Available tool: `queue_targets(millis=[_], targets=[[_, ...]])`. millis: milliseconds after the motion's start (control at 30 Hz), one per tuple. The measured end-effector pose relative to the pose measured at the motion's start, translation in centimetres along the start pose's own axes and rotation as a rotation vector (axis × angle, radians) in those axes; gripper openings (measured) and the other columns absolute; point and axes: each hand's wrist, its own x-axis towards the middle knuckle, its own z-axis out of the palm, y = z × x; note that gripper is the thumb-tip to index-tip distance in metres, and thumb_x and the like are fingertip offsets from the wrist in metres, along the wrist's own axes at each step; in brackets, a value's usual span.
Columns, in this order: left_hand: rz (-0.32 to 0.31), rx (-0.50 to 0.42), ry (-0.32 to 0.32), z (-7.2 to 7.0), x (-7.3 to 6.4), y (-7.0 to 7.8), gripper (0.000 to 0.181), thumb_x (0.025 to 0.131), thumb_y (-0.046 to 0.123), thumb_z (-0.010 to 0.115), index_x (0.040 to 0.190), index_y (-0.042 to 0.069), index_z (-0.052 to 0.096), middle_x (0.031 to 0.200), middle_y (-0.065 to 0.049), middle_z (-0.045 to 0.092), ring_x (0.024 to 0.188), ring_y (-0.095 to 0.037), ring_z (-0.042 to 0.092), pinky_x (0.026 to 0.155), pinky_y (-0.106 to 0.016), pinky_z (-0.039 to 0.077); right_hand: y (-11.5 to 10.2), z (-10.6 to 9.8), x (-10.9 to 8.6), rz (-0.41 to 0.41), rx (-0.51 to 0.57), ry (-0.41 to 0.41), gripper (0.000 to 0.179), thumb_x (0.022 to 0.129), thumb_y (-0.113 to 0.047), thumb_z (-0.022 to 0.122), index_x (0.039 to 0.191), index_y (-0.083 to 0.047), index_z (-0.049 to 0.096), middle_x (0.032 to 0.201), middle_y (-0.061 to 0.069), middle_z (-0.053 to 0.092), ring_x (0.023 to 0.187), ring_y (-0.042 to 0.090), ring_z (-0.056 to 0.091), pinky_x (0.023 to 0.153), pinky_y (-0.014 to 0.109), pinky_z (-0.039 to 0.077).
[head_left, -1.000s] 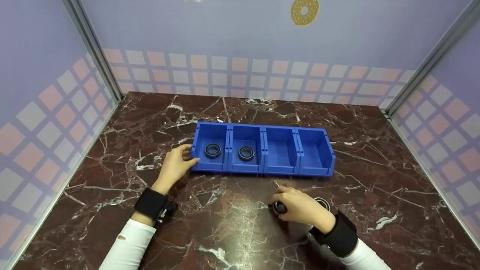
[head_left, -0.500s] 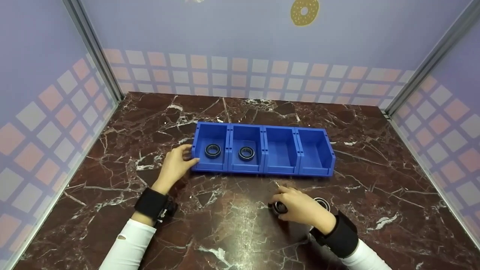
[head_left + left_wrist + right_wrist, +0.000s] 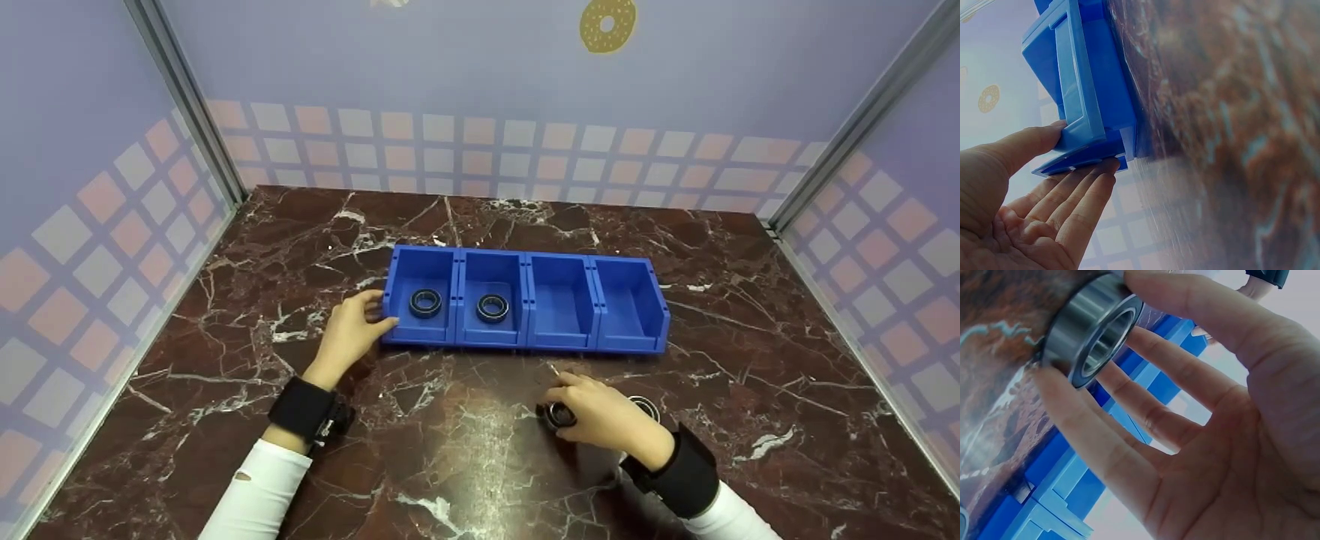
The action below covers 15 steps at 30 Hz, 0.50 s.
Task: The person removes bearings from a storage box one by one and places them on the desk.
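My left hand (image 3: 351,330) grips the left end of a blue storage bin row (image 3: 491,337); in the left wrist view the thumb (image 3: 1027,145) lies on the rim and the fingers (image 3: 1075,205) against the outer side wall. One black-rimmed bearing (image 3: 425,292) lies in the leftmost compartment, another bearing (image 3: 480,308) in the compartment beside it. In front of the row, my right hand (image 3: 604,412) holds a steel bearing (image 3: 1081,323) between thumb and fingertips, tilted on its edge close to the tabletop. A further bearing (image 3: 649,406) lies partly hidden behind the right wrist.
The dark red marbled tabletop (image 3: 300,465) is bounded by a pale back wall (image 3: 480,75) and side walls (image 3: 67,225). Metal posts (image 3: 176,82) stand at the back corners. The blue row spans the middle of the table.
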Motion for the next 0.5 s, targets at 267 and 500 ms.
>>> queue_targets(millis=[267, 500], targets=[[-0.013, 0.003, 0.000, -0.07, 0.00, 0.17, 0.051, 0.092, 0.005, 0.078, 0.135, -0.014, 0.058, 0.124, -0.034, 0.066, 0.110, -0.044, 0.069, 0.096, -0.050, 0.056, 0.41, -0.34, -0.46, -0.008, 0.029, 0.049, 0.039, 0.075, -0.006, 0.088, 0.112, -0.005, 0.075, 0.105, 0.008, 0.064, 0.092, 0.029, 0.068, 0.082, 0.049, 0.060], [-0.014, 0.007, -0.006, -0.08, -0.05, 0.17, 0.051, 0.092, 0.005, 0.078, 0.136, -0.013, 0.058, 0.124, -0.033, 0.066, 0.111, -0.043, 0.069, 0.096, -0.050, 0.056, 1.00, -0.86, -0.97, -0.011, 0.085, 0.106, 0.035, 0.082, -0.008, 0.084, 0.116, -0.006, 0.075, 0.112, 0.008, 0.066, 0.093, 0.023, 0.066, 0.083, 0.046, 0.059]])
